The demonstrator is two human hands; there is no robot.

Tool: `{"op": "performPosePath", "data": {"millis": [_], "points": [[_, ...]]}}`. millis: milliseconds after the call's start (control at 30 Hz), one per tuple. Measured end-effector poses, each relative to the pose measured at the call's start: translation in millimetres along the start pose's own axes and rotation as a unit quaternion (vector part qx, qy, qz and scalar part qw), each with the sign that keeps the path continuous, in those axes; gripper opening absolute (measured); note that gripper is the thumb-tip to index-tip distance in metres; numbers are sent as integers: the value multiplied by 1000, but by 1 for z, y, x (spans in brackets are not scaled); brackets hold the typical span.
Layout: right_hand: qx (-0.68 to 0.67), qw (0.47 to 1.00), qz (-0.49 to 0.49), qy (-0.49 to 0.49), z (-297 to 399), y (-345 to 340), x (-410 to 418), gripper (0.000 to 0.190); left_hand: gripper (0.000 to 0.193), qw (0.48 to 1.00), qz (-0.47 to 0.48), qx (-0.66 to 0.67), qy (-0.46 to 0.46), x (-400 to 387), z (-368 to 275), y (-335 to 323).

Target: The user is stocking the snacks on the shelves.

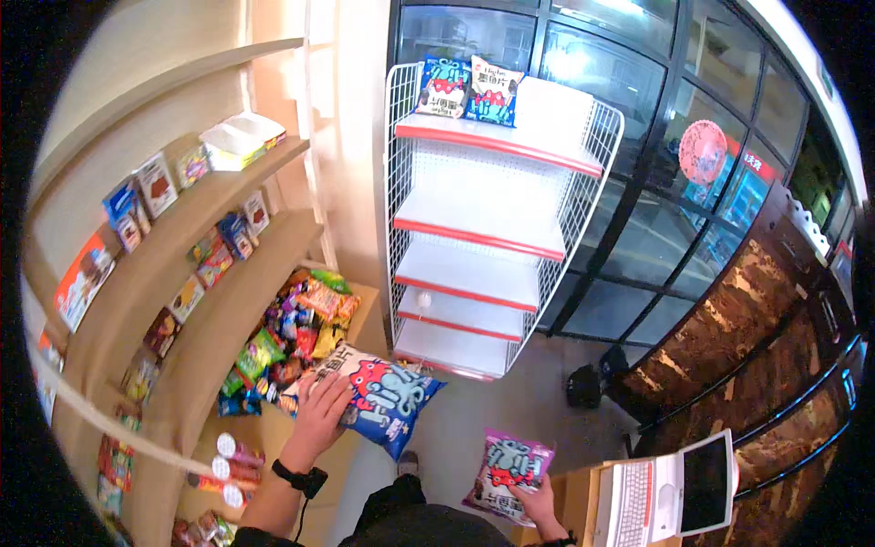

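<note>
My left hand (321,412) lies over a blue and cream chip bag (383,396) with a red cartoon figure, at the edge of a heap of snack packets (301,328). The fingers are spread across its front; whether they grip it is hard to tell. At the lower right, my right hand (536,502) holds a purple and cream chip bag (509,472) by its side. Two similar blue and cream bags, one here (444,87) and one beside it (493,92), stand on the top shelf of a white metal display rack (492,147).
Wooden shelves (273,161) with boxed snacks line the left. Below them are snack tubes (236,472) on a wooden surface. A laptop (673,489) sits open at the lower right, near a dark brown panelled counter (745,342). Black bags (584,386) lie on the floor.
</note>
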State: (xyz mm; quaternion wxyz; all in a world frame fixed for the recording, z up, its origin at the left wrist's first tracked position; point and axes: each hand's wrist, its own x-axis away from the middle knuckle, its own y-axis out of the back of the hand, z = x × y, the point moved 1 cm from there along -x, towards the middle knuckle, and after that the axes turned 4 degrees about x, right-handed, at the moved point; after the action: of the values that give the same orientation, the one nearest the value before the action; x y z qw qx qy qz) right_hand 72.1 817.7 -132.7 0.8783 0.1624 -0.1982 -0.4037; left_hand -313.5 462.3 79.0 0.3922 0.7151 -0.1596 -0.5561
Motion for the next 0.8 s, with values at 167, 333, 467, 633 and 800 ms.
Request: {"op": "performPosePath", "data": {"millis": [167,333,467,633,800], "points": [[-21,995,-91,-46,37,-15,-74,80,48,993,-30,-17,-111,-145,101,-52],[-12,996,-78,-35,114,-30,-146,71,43,977,-82,-22,-196,-291,163,-76],[-30,998,-59,7,161,-49,-209,74,40,949,-122,-67,-284,-394,201,-86],[-39,999,-15,0,191,-61,-312,81,31,914,-149,-148,-348,-525,242,-96],[-8,999,-9,32,214,-56,-445,88,25,889,-180,-218,-359,-658,267,-100]]}}
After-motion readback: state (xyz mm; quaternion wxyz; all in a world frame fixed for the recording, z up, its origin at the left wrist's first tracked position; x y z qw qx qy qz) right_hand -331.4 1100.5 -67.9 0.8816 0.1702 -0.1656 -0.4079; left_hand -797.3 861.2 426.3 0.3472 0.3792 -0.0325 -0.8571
